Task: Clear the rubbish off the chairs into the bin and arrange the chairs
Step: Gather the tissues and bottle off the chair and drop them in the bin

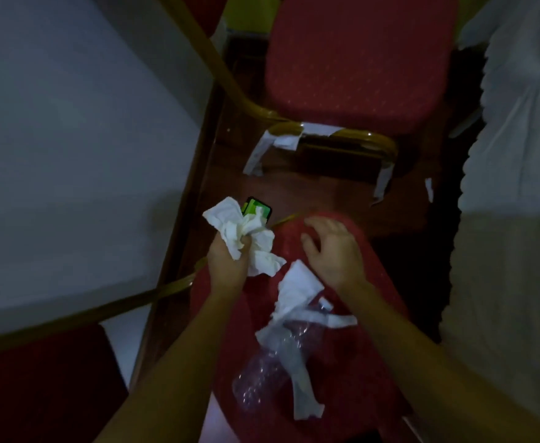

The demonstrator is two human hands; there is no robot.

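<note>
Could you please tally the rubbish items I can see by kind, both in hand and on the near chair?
Crumpled tissues: 2, one in the left hand, one on the near chair
Clear plastic bottles: 1
Green packets: 1
Total: 4

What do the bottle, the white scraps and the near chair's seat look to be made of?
Bottle: clear thin plastic, glossy; the red seat shows through it and it glints. White scraps: soft tissue paper, matte, crumpled and torn; the left hand grips a similar wad. Seat: red woven fabric, matte, with a faint dotted pattern, probably padded.
</note>
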